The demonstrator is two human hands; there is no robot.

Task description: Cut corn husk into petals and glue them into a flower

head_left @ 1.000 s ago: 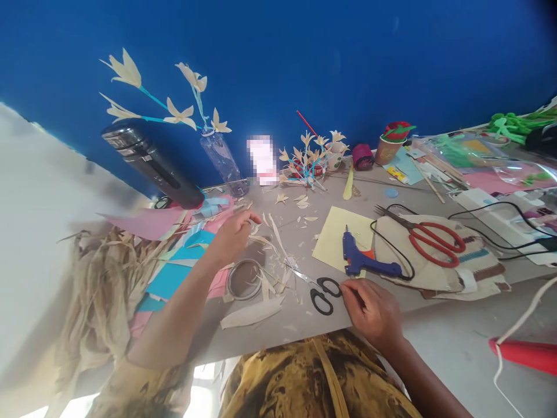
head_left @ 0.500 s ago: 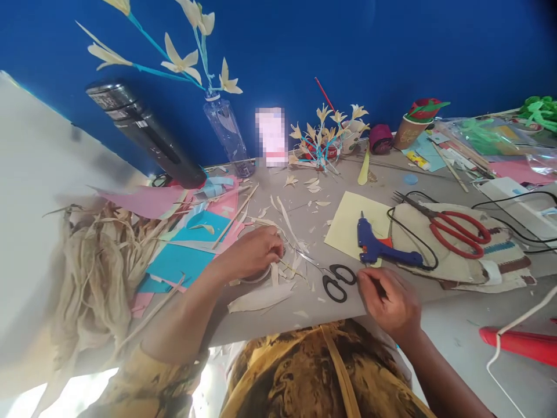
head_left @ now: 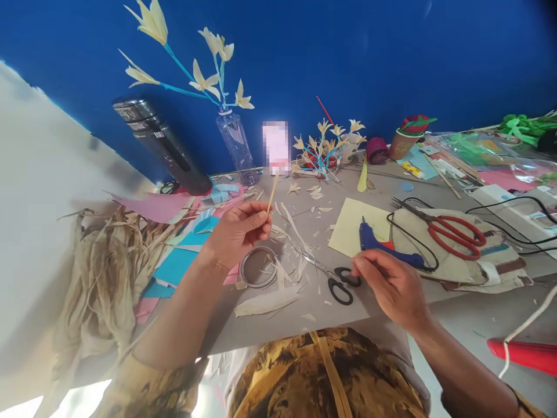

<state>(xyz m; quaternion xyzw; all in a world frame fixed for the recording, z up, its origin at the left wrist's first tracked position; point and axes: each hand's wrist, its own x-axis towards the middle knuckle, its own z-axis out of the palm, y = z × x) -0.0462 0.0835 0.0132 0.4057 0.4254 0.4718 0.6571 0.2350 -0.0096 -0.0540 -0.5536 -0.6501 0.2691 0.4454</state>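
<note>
Between the thumb and fingers of my left hand (head_left: 243, 229) is a thin pale-yellow strip (head_left: 273, 194), pointing up and away from me. Under that hand lies a roll of tape (head_left: 258, 267) with pale scraps in it. My right hand (head_left: 389, 281) is closed in a pinch beside the black-handled scissors (head_left: 340, 290); whatever it holds, if anything, is too small to make out. Just behind it, a blue glue gun (head_left: 387, 247) lies partly on a pale-yellow paper sheet (head_left: 346, 226). A wide pale husk piece (head_left: 265, 302) is near the table's front edge.
A dark flask (head_left: 167, 148) and a clear bottle (head_left: 237, 145) with pale flowers lean at the back left. Dried husks (head_left: 104, 278) hang over the left edge. Red-handled scissors (head_left: 456, 235) rest on cloth at right. Small flowers (head_left: 324, 148) stand at the back.
My left hand has lifted away from the tape roll and now holds up the thin strip. My right hand has shifted slightly and stays pinched. The view has moved a little.
</note>
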